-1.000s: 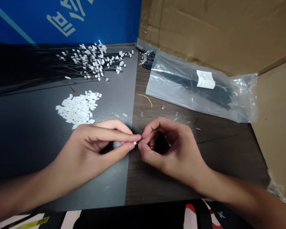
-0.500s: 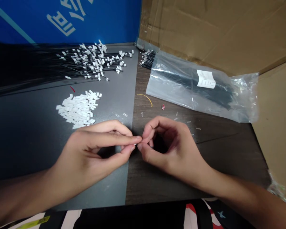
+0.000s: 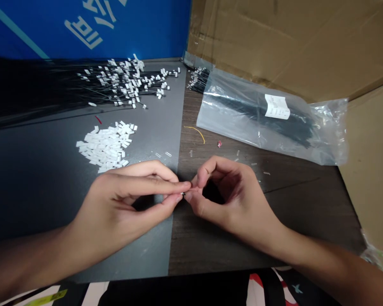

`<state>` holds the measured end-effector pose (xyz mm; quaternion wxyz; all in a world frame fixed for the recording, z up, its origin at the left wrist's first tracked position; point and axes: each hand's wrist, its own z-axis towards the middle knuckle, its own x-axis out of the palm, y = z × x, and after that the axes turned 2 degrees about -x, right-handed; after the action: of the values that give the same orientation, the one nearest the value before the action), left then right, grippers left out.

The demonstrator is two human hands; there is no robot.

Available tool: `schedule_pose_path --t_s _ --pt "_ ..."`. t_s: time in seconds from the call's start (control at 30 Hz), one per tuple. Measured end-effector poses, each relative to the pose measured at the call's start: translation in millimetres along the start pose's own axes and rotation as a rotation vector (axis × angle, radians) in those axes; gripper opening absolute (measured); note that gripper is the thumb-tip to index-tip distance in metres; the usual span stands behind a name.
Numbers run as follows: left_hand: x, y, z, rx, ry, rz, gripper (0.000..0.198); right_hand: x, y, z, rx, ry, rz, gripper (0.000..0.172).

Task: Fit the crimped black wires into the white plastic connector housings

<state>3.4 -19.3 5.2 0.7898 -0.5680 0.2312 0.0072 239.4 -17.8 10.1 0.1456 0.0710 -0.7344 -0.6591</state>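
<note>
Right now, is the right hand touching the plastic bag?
Apart. The head view shows the wood tabletop between the right hand and the plastic bag.

A bright blue printed board (image 3: 89, 29) with pale lettering forms the back wall, meeting a creased brown corrugated cardboard sheet (image 3: 274, 38) and a plain tan cardboard panel (image 3: 373, 170). Below lie a smooth dark grey mat (image 3: 28, 182) and a dark wood-grain tabletop (image 3: 309, 212).
</note>
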Motion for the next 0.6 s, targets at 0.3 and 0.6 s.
schedule_pose_path --t_s 0.3,0.6 --pt "-0.5 -5.3 -2.2 0.012 -0.02 0.01 0.039 -0.5 0.5 0.4 0.013 0.011 0.008 0.037" --pt "3.6 -0.1 -7.0 0.023 -0.022 0.026 0.033 0.7 0.6 0.4 0.005 0.008 0.006 0.041"
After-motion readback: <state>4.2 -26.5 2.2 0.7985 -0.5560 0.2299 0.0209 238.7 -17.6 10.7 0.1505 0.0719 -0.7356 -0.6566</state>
